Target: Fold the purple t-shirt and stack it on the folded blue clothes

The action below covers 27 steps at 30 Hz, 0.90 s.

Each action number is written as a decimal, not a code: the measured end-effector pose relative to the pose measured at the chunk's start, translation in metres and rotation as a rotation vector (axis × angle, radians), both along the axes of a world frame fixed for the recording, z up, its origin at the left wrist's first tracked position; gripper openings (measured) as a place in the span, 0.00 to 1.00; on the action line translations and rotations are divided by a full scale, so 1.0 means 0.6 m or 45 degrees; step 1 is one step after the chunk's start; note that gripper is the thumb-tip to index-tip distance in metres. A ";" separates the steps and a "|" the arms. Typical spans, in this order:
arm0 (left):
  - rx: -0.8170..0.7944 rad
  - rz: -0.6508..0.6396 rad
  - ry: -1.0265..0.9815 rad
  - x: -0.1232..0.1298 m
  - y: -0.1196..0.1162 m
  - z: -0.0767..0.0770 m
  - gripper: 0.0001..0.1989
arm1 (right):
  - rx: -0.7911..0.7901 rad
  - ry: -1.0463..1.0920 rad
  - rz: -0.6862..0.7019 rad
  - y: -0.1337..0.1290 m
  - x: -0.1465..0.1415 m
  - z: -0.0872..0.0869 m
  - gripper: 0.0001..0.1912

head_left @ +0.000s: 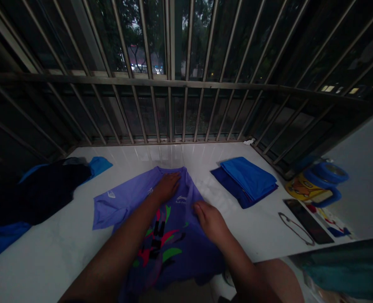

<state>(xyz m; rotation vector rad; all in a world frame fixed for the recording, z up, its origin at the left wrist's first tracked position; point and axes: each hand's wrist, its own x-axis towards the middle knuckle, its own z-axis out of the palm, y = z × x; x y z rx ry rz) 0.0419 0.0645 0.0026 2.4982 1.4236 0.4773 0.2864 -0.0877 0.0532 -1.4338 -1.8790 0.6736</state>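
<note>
I see my left hand [168, 185] lying flat, fingers spread and gripping nothing, on the upper chest of a purple short-sleeved sports shirt [170, 235] with a small white logo and a red, green and black print down the front. My right hand [210, 221] rests palm down on the shirt's right edge, fingers loosely open and together, also holding nothing. The shirt lies spread face up on the white glossy surface [262, 227], its collar toward the metal window bars [186, 105] and its hem hanging over the near edge of the surface. One sleeve sticks out flat to the left.

To the left of the shirt, well apart from my hands, a heap of dark navy and bright blue clothes [38, 193] sits unfolded. To the right, near the far corner, lies a neat stack of folded blue garments [246, 181], a lighter blue piece on top of a darker one. Further right I see a dark flat rectangular strip [308, 221] with a thin looped cord [295, 227] just beside it, a yellow printed card [302, 187], and two blue round rolls [328, 176] by the white wall. A teal cloth [347, 265] shows at the lower right edge. The scene is dim, so finer details stay unclear to me.
</note>
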 end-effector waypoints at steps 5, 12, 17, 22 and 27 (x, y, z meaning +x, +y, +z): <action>0.011 0.248 -0.038 -0.007 -0.044 0.027 0.19 | 0.061 -0.249 -0.115 -0.059 0.035 -0.004 0.20; -0.313 0.235 -0.171 0.027 -0.192 0.030 0.12 | -0.011 -0.695 -0.037 -0.134 0.063 -0.066 0.12; -0.493 0.208 -0.327 0.063 -0.207 0.048 0.05 | 0.005 -0.614 -0.082 -0.125 0.056 -0.064 0.07; -0.571 0.463 -0.520 0.059 -0.201 0.050 0.11 | 0.087 -0.489 0.030 -0.141 0.043 -0.025 0.09; -0.774 0.548 -0.596 0.026 -0.213 0.030 0.13 | 0.020 -0.380 -0.045 -0.141 0.074 -0.019 0.14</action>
